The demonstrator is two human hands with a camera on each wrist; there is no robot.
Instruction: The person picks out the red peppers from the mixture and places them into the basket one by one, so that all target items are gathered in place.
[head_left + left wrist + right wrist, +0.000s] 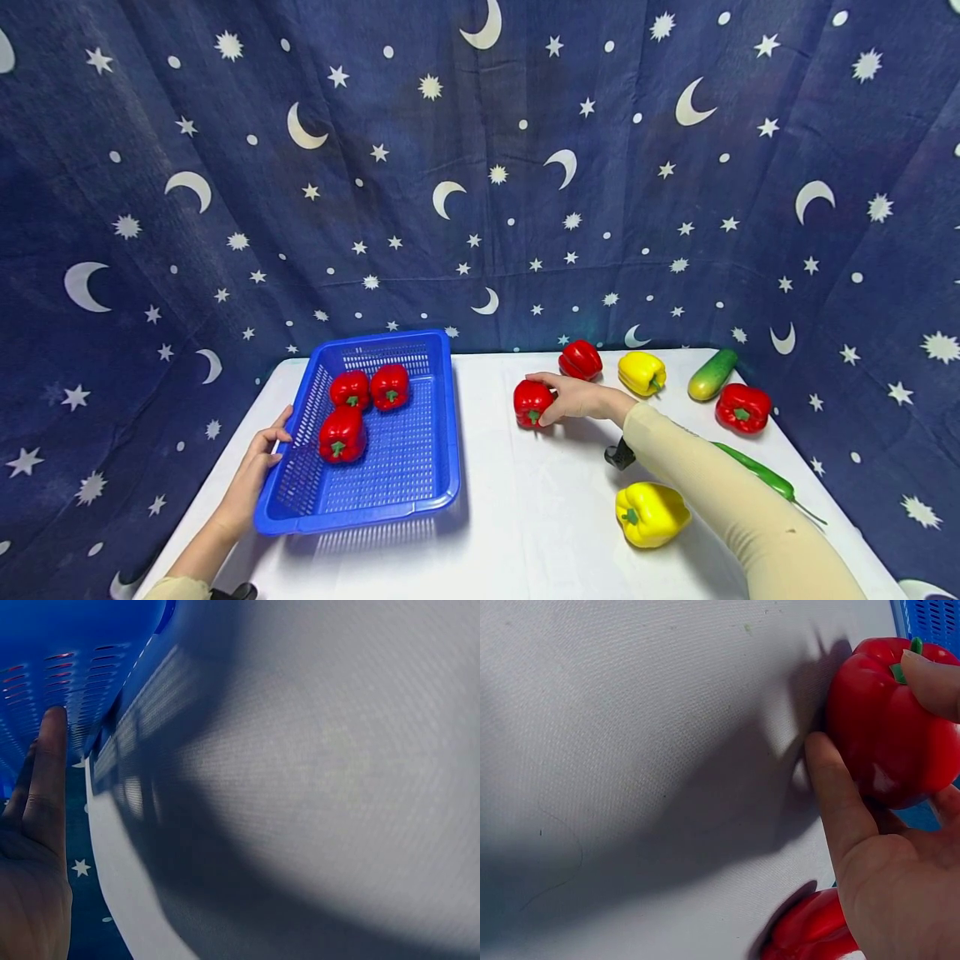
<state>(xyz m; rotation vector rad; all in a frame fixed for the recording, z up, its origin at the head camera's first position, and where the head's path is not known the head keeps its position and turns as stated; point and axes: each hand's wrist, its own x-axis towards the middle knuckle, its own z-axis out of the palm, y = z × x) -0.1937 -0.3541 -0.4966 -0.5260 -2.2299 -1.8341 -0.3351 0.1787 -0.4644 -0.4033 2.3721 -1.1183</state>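
My right hand grips a red bell pepper over the white table, its thumb beside the green stem. In the right wrist view, the fingers of my right hand wrap round that pepper. On the far left, my left hand rests against the left side of a blue plastic basket. The left wrist view shows straight fingers against the basket's slotted outer wall. Inside the basket lie three red bell peppers, grouped toward its left and back.
Behind my right hand are another red bell pepper and a yellow one. Farther right lie a cucumber, a red bell pepper and a long green chili pepper. A yellow bell pepper sits nearer the front. A starry curtain hangs behind.
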